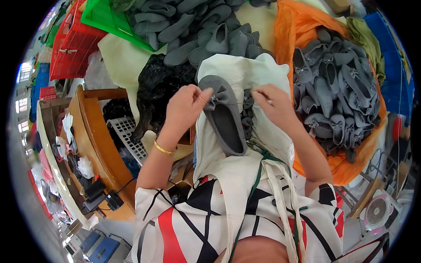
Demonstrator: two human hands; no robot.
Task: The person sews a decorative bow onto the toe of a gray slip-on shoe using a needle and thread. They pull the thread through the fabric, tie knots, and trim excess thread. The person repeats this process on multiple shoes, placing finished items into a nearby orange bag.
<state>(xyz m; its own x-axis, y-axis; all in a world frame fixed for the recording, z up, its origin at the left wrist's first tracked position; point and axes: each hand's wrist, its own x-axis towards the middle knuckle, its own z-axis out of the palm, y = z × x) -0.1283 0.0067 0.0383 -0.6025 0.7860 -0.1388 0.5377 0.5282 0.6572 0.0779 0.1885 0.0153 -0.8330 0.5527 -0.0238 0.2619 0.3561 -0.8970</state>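
A grey slipper-like shoe (224, 117) with a small grey bow at its toe lies on a cream cloth (239, 70) over my lap. My left hand (186, 107) pinches the bow at the toe. My right hand (274, 107) is held to the right of the shoe with its fingers pinched together; a thin thread runs from the bow toward it. Whether it holds a needle is too small to tell. A gold bangle (163, 149) sits on my left wrist.
A heap of grey shoes with bows (335, 92) lies on orange cloth (298, 26) at the right. More plain grey shoes (197, 26) are piled at the top. A black plastic bag (158, 83), red crate (72, 44), green crate (105, 17) and wooden table (98, 140) stand at the left.
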